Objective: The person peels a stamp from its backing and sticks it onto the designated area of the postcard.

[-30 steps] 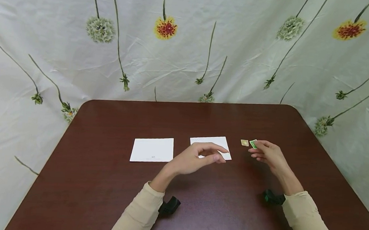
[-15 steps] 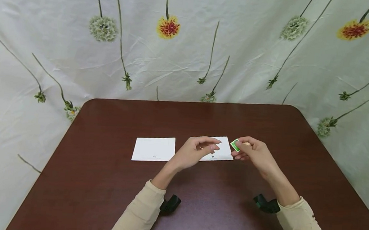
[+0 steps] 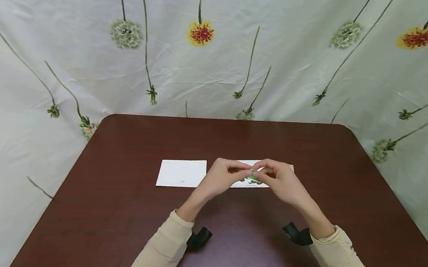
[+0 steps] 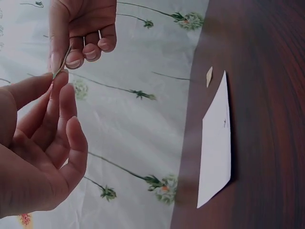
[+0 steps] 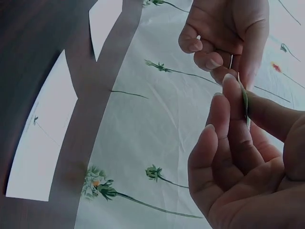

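A small green postage stamp (image 3: 254, 177) is held up between both hands, above the right-hand white card (image 3: 238, 184). My left hand (image 3: 219, 178) pinches one end of it with thumb and forefinger. On the other end, my right hand (image 3: 283, 183) has its thumb and forefinger. Edge-on, the stamp (image 5: 246, 102) looks thin and slightly bent in the right wrist view. A second, beige stamp (image 4: 209, 76) lies on the table beyond the card, mostly covered by the right hand in the head view.
Another white card (image 3: 181, 173) lies to the left, with a tiny mark near its lower edge. Both cards rest on a dark brown table (image 3: 125, 210). A white cloth with printed flowers (image 3: 220, 58) hangs behind the table.
My right hand has carried the green stamp leftward from beside the beige one to the left hand. The left fingers, apart before, now pinch the stamp too.
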A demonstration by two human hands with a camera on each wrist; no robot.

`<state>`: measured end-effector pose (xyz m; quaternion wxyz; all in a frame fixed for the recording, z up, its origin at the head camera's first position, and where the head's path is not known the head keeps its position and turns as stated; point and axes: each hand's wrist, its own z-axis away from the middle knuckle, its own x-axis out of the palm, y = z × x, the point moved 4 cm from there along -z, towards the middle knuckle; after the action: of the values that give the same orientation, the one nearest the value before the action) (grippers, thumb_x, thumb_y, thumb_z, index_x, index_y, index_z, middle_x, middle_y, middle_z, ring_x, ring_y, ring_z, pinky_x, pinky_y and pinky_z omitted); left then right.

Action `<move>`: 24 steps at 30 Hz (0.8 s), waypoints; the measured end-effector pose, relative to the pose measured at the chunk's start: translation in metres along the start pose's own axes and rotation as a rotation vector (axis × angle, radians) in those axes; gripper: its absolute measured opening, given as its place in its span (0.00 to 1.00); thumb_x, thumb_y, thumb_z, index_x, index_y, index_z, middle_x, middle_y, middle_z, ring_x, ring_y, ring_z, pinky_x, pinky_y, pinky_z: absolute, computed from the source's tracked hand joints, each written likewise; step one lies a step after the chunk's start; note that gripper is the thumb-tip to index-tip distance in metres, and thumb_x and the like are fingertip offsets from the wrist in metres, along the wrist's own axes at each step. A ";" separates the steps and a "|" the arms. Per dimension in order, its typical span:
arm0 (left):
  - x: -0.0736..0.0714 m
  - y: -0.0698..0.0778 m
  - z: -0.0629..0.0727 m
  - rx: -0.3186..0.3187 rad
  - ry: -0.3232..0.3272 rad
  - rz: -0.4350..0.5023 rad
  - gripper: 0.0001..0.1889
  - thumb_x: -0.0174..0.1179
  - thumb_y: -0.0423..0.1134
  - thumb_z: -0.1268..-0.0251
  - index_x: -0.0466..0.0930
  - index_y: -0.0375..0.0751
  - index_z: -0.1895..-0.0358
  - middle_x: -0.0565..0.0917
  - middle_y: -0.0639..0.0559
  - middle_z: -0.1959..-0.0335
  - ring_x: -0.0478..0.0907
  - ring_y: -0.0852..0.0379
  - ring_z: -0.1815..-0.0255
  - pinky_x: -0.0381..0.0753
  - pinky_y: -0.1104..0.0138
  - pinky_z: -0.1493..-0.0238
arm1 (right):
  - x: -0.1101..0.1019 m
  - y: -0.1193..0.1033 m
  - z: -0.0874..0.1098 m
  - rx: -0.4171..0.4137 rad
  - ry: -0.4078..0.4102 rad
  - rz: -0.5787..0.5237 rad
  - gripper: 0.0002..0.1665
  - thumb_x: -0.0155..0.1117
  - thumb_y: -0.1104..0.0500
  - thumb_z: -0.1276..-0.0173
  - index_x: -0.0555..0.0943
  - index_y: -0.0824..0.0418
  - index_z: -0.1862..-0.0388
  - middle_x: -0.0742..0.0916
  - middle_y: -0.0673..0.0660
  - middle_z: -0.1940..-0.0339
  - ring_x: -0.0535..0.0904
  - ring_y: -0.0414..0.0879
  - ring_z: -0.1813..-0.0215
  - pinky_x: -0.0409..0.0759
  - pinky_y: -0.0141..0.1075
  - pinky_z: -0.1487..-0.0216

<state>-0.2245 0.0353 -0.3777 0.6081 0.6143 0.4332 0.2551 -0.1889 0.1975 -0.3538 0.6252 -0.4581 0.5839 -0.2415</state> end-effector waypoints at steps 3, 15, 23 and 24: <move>-0.003 0.000 0.000 -0.010 0.036 -0.004 0.10 0.63 0.36 0.37 0.86 0.37 0.55 0.86 0.47 0.64 0.81 0.54 0.66 0.66 0.69 0.76 | 0.003 0.000 -0.003 0.001 0.005 -0.009 0.09 0.63 0.61 0.32 0.78 0.61 0.54 0.84 0.52 0.75 0.64 0.41 0.79 0.63 0.32 0.76; -0.015 0.001 0.000 0.024 0.216 0.082 0.08 0.61 0.33 0.35 0.84 0.34 0.57 0.85 0.47 0.67 0.82 0.44 0.64 0.79 0.62 0.60 | 0.006 0.000 -0.010 -0.029 0.094 -0.144 0.22 0.64 0.68 0.35 0.72 0.66 0.43 0.86 0.57 0.68 0.80 0.48 0.64 0.77 0.37 0.61; -0.017 0.001 0.000 0.009 0.219 0.080 0.08 0.60 0.33 0.34 0.83 0.33 0.57 0.85 0.47 0.67 0.82 0.51 0.66 0.79 0.62 0.60 | 0.007 0.001 -0.013 -0.015 0.172 -0.145 0.18 0.63 0.66 0.34 0.75 0.67 0.45 0.86 0.57 0.67 0.80 0.49 0.64 0.77 0.38 0.62; -0.017 0.001 0.000 0.007 0.218 0.082 0.08 0.60 0.34 0.34 0.83 0.33 0.56 0.85 0.46 0.66 0.82 0.52 0.66 0.79 0.60 0.60 | 0.007 0.001 -0.014 -0.013 0.186 -0.153 0.17 0.63 0.67 0.34 0.76 0.67 0.46 0.86 0.57 0.67 0.80 0.50 0.64 0.77 0.37 0.62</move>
<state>-0.2329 0.0214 -0.3730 0.5443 0.6022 0.4723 0.3435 -0.2008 0.1882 -0.3568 0.5453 -0.4810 0.6041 -0.3262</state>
